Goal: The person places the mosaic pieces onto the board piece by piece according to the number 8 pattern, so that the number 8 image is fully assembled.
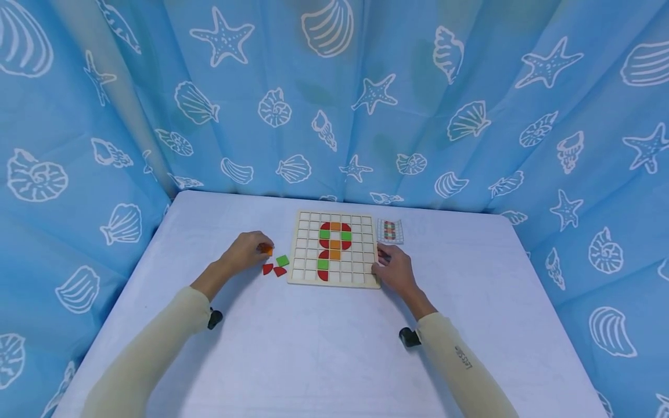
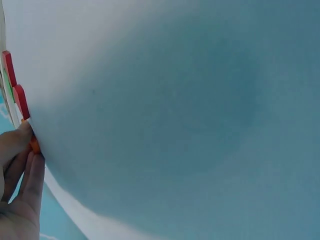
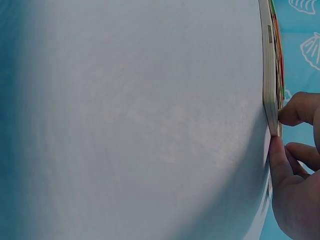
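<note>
My left hand point(image 1: 248, 251) pinches an orange square tile point(image 1: 266, 249) between thumb and fingers, left of the wooden grid board point(image 1: 308, 273). Beside it on the table lie a green square tile point(image 1: 283, 260) and two red quarter-round tiles point(image 1: 280, 271). In the left wrist view, the orange tile point(image 2: 34, 144) shows between thumb and fingertips. My right hand point(image 1: 395, 268) holds the board by its near right corner; in the right wrist view the thumb lies on top of the board point(image 3: 270, 75) and a finger is against its edge. Red, green and orange tiles sit in the board's cells.
A small pattern card point(image 1: 398, 232) with a coloured figure lies at the board's upper right. The white-covered table point(image 1: 313, 348) ends at the back against a blue shell-print curtain point(image 1: 345, 87). Dark wrist cameras are worn on both arms.
</note>
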`<action>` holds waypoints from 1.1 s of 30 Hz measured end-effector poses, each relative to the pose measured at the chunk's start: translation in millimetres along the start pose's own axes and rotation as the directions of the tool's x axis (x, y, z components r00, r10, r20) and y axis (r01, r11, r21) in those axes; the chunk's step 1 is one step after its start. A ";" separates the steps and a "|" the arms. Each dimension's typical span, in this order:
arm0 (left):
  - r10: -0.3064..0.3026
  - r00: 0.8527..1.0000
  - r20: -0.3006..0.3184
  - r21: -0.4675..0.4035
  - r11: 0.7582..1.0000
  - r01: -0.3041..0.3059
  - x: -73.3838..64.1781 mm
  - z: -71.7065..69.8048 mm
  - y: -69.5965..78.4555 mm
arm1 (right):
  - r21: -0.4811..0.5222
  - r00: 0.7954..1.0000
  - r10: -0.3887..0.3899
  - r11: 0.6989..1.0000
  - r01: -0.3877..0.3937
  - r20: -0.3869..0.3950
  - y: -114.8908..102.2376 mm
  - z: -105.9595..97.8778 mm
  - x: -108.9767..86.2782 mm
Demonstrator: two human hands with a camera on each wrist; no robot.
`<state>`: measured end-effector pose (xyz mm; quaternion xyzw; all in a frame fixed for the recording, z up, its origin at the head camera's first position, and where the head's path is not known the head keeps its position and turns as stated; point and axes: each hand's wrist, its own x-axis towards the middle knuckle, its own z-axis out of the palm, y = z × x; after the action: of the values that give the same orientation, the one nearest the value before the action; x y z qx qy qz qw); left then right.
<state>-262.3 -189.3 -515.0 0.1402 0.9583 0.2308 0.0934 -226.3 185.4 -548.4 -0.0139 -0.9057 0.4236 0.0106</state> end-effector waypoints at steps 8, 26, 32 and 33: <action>0.014 1.000 -0.014 0.020 1.000 -0.014 0.7 1.2 0.9 | 0.000 1.000 0.004 1.000 -0.004 0.003 0.7 -1.3 -0.1; 0.144 0.988 -0.054 0.001 0.990 -0.144 3.2 15.2 30.7 | -0.001 1.000 0.004 1.000 -0.004 0.001 -1.1 -0.3 -1.8; 0.237 0.969 -0.071 -0.099 0.965 -0.243 3.9 32.3 54.1 | -0.010 1.000 0.003 1.000 -0.003 0.005 0.3 -0.7 -0.4; 0.257 0.964 -0.074 -0.099 0.960 -0.263 4.4 35.5 58.1 | -0.011 1.000 0.004 1.000 -0.004 0.007 0.6 -0.8 -0.2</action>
<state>-244.7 -123.5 -519.4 0.2527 0.9200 0.2968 0.0408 -226.1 186.4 -548.4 -0.0143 -0.9079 0.4189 0.0066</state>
